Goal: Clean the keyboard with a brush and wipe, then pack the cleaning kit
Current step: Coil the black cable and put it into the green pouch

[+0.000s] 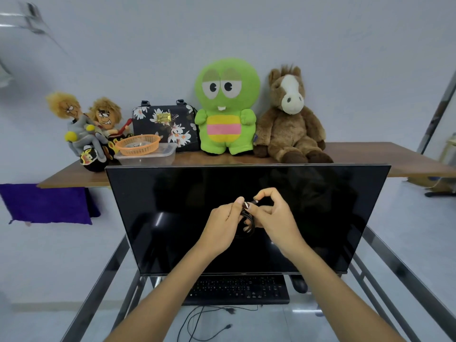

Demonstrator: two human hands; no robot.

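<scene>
Black coiled cable (247, 222) hangs between both raised hands in front of the dark monitor (172, 213); the left hand (222, 224) grips the bundled loops with curled fingers, while the right hand (272, 217) pinches the cable's plug end between thumb and forefinger. Below the monitor the black keyboard (238, 290) lies flat on the glass desk (385, 275), a mouse (299, 284) just beside its right end; loose wires (197, 322) trail beneath.

My keyboard (238, 290) is black, and so is the screen (246, 213). The frog toy (225, 107) is green with pink and yellow stripes. The horse (291, 117) is brown. The basket (138, 143) is orange. The bag (165, 127) is dark with white flowers.
</scene>
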